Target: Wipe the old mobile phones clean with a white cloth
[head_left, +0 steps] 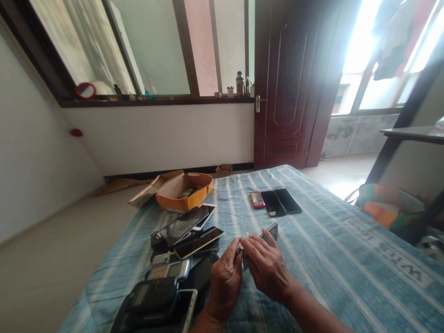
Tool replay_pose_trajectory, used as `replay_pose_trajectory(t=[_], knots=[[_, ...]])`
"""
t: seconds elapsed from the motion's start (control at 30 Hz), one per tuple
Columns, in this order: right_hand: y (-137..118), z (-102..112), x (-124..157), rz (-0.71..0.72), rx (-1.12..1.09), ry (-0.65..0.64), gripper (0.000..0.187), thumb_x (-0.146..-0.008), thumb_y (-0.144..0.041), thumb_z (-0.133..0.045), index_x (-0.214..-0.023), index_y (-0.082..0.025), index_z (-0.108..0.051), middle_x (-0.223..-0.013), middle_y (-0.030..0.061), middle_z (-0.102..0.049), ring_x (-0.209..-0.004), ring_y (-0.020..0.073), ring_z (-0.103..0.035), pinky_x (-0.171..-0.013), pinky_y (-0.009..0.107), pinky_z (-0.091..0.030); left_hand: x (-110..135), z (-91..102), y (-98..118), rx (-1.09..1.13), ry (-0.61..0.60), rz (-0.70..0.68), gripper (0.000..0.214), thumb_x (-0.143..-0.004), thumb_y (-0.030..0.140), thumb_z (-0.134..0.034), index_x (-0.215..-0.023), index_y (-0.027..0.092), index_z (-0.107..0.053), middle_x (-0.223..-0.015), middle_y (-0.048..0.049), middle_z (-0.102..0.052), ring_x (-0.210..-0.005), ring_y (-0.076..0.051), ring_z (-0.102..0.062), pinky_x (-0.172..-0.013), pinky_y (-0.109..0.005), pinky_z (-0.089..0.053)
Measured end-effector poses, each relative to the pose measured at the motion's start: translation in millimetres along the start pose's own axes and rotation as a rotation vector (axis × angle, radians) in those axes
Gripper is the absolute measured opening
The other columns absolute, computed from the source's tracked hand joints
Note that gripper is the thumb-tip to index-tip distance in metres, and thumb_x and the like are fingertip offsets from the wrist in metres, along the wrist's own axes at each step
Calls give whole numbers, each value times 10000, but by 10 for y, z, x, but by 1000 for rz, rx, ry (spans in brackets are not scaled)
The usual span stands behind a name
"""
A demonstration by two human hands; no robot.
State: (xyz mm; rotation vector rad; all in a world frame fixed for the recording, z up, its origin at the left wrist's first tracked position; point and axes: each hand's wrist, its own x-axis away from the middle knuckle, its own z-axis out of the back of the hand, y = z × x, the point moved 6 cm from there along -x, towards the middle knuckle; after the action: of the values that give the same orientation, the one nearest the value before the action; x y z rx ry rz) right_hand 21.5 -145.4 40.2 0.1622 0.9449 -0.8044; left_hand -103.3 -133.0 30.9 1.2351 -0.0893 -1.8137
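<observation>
Low in the middle of the head view, a phone (274, 230) is held over the bed, mostly covered by my fingers. My left hand (226, 273) is closed at its near left end, thumb and fingers pinched together. My right hand (268, 266) is wrapped over it from the right, with the phone's far corner sticking out past the fingers. What the fingertips press on is hidden. Beyond lie a small pink phone (257, 200) and two black phones (272, 203), (288, 201) side by side. Left of my hands is a pile of phones (189, 224).
An orange box (185, 200) with its flap folded back stands behind the pile, holding a dark device. A grey-white handset (169, 268) and a black device (152, 296) lie nearer. Everything rests on a blue striped bedsheet (326, 259). A dark red door (287, 83) stands behind.
</observation>
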Motion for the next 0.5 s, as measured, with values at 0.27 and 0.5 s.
replay_pose_trajectory(t=[0.27,0.5], knots=[[-13,-9,-22,-8,-33,-6,336,-913,-143,-403,-1224,-165,-529,-1085,87,-686,-1086,224,-595,-1118,489,-195,41,12,159,-244,85,-356,422,-946,142,-454,-1367,138,-438,-1034,-124,-740,-866,-201,-731,-762,-270,-583],[-5,-18,-22,-14,-26,-1,355,-903,-145,-424,-1241,-181,-524,-1083,72,-689,-1067,216,-606,-1132,471,-168,32,21,260,-326,53,-416,482,-956,106,-424,-1430,130,-336,-921,-108,-744,-748,-188,-706,-696,-286,-540]])
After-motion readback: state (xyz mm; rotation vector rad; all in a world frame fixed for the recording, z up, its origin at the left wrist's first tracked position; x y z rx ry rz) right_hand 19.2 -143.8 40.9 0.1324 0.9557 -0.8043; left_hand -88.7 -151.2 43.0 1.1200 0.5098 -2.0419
